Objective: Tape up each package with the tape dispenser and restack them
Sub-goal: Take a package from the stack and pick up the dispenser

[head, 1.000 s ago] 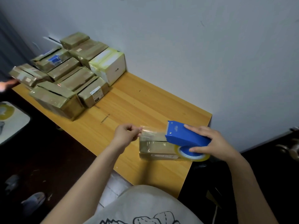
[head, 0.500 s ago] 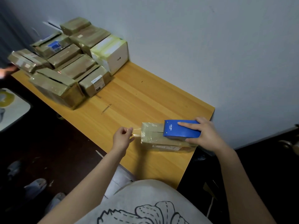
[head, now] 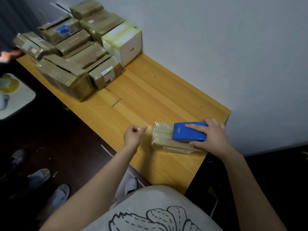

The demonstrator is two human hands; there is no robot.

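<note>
Wooden table (head: 150, 97): pushed against a pale wall (head: 216, 47), middle planks left bare as working room between the pile and the job in hand.
Package (head: 162, 140): flat on the near right corner of the table, glossy with clear wrap; kept close for easy reach by both hands.
Tape dispenser (head: 190, 132): blue, lying along the top of the package, open end pointing left; pressed down there, probably to lay the strip flat along the top.
Right hand (head: 214, 137): closed over the dispenser, forefinger stretched along its top, thumb at the near side; firm hold on the tool, likely pinning the package as well.
Left hand (head: 133, 135): just off the package's left end, fingers curled, pinching the free end of the tape.
Tape (head: 147, 129): faint clear strip from the pinch to the package's left end; held taut, probably against wrinkles and self-sticking.
Stack of packages (head: 75, 60): far left end of the table, brown boxes crowded together beside a white box (head: 126, 42); well apart from the work spot.
Floor: dark, shoes (head: 58, 195) at lower left.
Step in hand, by judgement: running one strip lengthwise over this package.
Next, by judgement: folding the free end down over the left edge, cutting at the teeth, then carrying the package to the pile.
Risk: slack in the pinch, and a crooked or creased strip.
</note>
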